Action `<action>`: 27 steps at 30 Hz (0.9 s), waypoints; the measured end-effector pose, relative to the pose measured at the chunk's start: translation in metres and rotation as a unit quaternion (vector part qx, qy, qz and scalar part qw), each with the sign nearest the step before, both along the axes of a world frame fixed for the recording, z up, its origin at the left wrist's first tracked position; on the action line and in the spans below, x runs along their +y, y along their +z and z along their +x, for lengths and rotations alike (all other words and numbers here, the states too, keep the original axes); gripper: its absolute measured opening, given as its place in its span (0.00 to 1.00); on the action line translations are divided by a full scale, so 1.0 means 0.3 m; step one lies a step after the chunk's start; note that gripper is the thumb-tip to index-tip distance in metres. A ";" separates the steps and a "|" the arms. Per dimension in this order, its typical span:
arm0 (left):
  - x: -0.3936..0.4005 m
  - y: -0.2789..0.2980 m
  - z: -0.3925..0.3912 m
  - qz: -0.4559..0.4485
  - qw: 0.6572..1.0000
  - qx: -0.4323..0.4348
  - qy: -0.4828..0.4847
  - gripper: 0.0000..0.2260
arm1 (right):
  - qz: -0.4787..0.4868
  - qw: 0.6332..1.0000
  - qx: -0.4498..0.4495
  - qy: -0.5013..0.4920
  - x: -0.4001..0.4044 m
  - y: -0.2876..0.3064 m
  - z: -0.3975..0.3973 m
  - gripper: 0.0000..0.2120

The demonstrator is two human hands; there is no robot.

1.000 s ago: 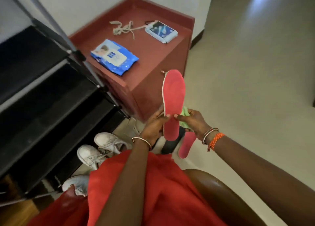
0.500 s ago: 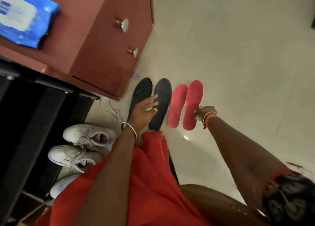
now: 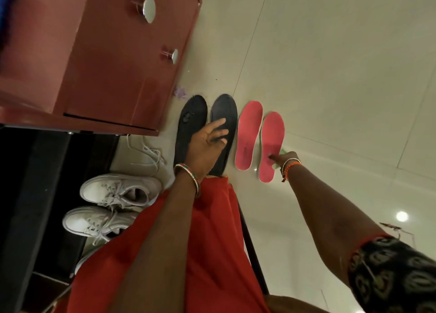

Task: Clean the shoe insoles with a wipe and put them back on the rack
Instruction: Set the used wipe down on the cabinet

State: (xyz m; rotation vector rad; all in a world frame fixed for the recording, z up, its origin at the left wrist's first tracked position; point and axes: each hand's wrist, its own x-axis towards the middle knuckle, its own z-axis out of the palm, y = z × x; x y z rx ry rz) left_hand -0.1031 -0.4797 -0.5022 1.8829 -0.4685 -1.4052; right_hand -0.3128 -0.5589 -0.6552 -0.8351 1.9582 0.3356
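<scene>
A black rack (image 3: 35, 194) is seen at the far left, its shelves dark. Above it a red cabinet (image 3: 106, 60) stands, with two metal knobs (image 3: 148, 8) on its front. Two white sneakers (image 3: 118, 191) are lined up on the floor (image 3: 330, 76) against the rack, and a loose white lace (image 3: 146, 152) lies just beyond them. A small purple scrap (image 3: 180, 92) is noted at the cabinet's corner.

Four insoles are laid side by side on the floor, toes pointing away. The left black insole (image 3: 191, 121) and right black insole (image 3: 226, 114) lie touching or nearly so. The left hand (image 3: 207, 145) is held over their near halves, fingers spread wide, nothing gripped; contact with the insoles cannot be confirmed. A beaded bracelet (image 3: 188, 175) is worn on that wrist.

The left pink insole (image 3: 249, 133) lies flat, just beside the right pink insole (image 3: 271, 142). The right hand (image 3: 283, 160) is placed at the right pink insole's heel half, one fingertip on its surface. A green wipe (image 3: 282, 151) is partly seen under this hand; whether the hand is closed on it cannot be told. An orange wristband (image 3: 291, 167) is worn on the right wrist.

A red garment (image 3: 212, 253) covers the lap in the foreground.
</scene>
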 end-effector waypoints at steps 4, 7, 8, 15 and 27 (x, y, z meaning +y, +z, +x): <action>0.022 0.002 0.004 0.008 1.000 -0.005 0.014 0.19 | -0.039 0.998 -0.008 0.048 -0.037 0.091 0.047 0.31; 0.050 0.032 0.005 0.016 0.999 -0.017 0.031 0.17 | -0.040 0.989 -0.141 -0.013 -0.089 0.212 0.124 0.25; 0.058 0.045 0.005 0.018 0.999 -0.021 0.040 0.16 | -0.022 0.980 -0.198 -0.021 -0.103 0.264 0.155 0.20; 0.093 0.223 0.030 0.001 0.992 0.031 0.126 0.18 | 0.028 0.923 -0.375 0.081 -0.104 0.616 0.363 0.10; 0.296 0.599 0.136 -0.147 0.949 -0.042 0.276 0.06 | -0.047 0.793 -0.492 0.358 0.081 1.150 0.644 0.11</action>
